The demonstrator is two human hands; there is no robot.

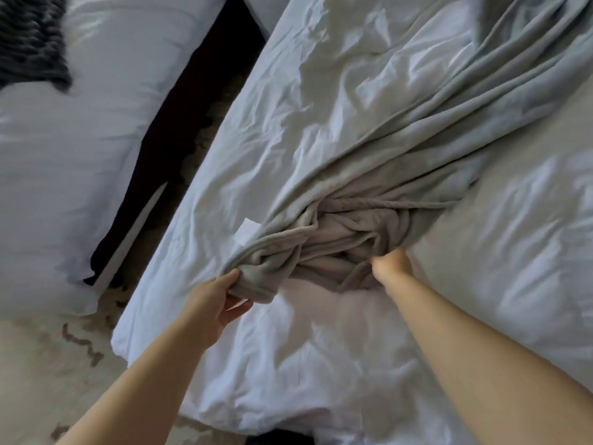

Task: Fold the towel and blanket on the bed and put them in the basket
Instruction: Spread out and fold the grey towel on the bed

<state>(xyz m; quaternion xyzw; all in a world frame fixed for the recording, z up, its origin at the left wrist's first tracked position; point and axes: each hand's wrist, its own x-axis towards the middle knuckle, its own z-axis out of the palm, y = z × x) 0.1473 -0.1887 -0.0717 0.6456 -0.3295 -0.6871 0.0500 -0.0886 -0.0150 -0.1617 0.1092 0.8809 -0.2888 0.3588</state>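
A grey fleece blanket (417,149) stretches from the upper right across the white bed (288,364) and bunches into folds near the middle. My left hand (215,300) pinches the bunched corner at its lower left edge. My right hand (393,263) is buried in the folds on the right of the bunch, fingers hidden in the cloth. A white label (246,232) sticks out from the blanket's edge. No towel or basket is visible.
A second bed or large white pillows (80,149) lie to the left, with a dark knitted throw (30,40) at the top left corner. A dark gap (179,133) separates the two. Patterned carpet (64,364) covers the floor at lower left.
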